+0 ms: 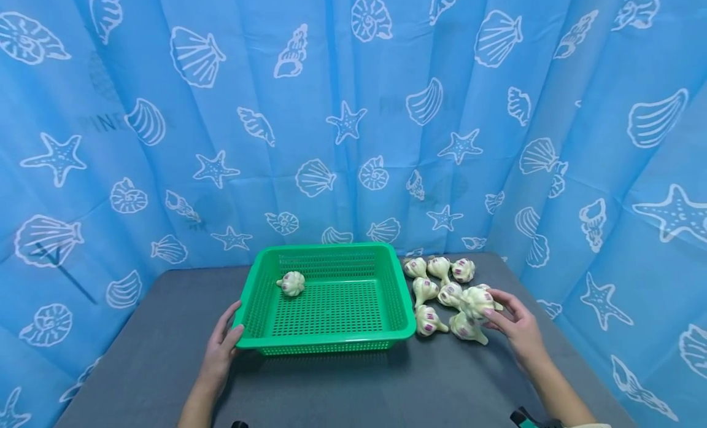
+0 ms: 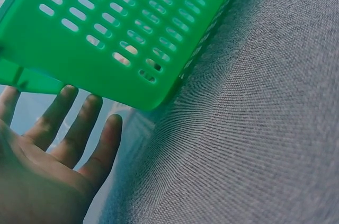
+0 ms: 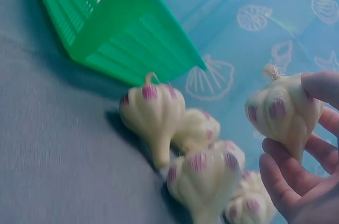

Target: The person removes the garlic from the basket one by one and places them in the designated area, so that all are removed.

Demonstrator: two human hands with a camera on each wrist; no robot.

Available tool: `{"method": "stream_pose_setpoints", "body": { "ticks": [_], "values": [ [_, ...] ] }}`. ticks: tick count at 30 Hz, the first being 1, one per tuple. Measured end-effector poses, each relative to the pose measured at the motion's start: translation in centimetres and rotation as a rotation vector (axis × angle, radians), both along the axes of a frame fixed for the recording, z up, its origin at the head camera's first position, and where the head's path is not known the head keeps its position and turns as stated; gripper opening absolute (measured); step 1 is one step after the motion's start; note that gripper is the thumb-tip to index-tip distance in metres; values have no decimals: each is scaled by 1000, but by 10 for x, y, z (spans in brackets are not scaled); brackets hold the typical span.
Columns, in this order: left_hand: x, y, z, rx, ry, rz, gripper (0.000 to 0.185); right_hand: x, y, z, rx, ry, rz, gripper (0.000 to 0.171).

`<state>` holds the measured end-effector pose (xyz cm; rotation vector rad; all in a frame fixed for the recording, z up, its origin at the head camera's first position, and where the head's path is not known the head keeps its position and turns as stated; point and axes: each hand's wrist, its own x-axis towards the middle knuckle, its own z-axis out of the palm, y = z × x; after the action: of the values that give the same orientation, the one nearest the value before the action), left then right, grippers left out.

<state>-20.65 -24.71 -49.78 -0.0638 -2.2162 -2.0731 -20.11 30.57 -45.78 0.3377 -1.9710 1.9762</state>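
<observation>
**Garlic Lifted Beside the Green Basket**

Green plastic framed the scene: the slotted basket (image 1: pixel 331 339) sat on the grey tabletop (image 1: pixel 386 391), and my left hand (image 1: pixel 221 348) lay against its near left corner, fingers straight and relaxed, curled round nothing, judged to be there to keep the light basket from sliding. One garlic bulb (image 1: pixel 292 283) already rested inside, near the far left corner of the basket floor.

My right hand (image 1: pixel 516 326) worked just beside the basket's right wall, where a pile of garlic bulbs (image 1: pixel 439 293) lay clustered and touching one another. Its grip was clamped on a single held bulb (image 3: pixel 283 113), thumb on one side and fingertips (image 3: pixel 280 176) cupped beneath, root tuft up, raised clear of the others. That pinch looked suited to a round, ribbed thing that would roll from a flat palm.

Much stayed unclear. The left wrist view showed only the basket's underside and four fingers; the thumb was cut off, so whether it pressed the rim could not be told there. The right wrist view was soft and blurred, and the far bulbs of the pile were hidden behind nearer ones, leaving their count uncertain. A blue seashell-print curtain (image 1: pixel 353 108) closed off everything behind.
</observation>
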Motion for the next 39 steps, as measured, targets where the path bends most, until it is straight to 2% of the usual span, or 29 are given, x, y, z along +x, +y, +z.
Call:
{"method": "stream_pose_setpoints", "body": {
  "ticks": [6, 9, 13, 16, 22, 32, 39],
  "values": [
    [1, 0, 0, 5, 16, -8, 55, 8, 17, -11, 7, -87, -130, 32],
    [0, 0, 0, 16, 45, -12, 54, 8, 22, -15, 36, -166, -212, 34],
    [0, -1, -1, 17, 56, -14, 55, 9, 28, -19, 180, -302, -315, 50],
    [0, -1, -2, 17, 54, -14, 55, 8, 30, -23, 240, -395, -351, 59],
    [0, -1, -2, 10, 54, -12, 54, 6, 33, -29, 234, -523, -370, 62],
    [0, -1, -2, 8, 46, -7, 54, 0, 37, -41, 259, -556, -363, 65],
    [0, -1, -1, 0, 35, -3, 55, 0, 41, -45, 191, -559, -314, 69]
  ]
}}
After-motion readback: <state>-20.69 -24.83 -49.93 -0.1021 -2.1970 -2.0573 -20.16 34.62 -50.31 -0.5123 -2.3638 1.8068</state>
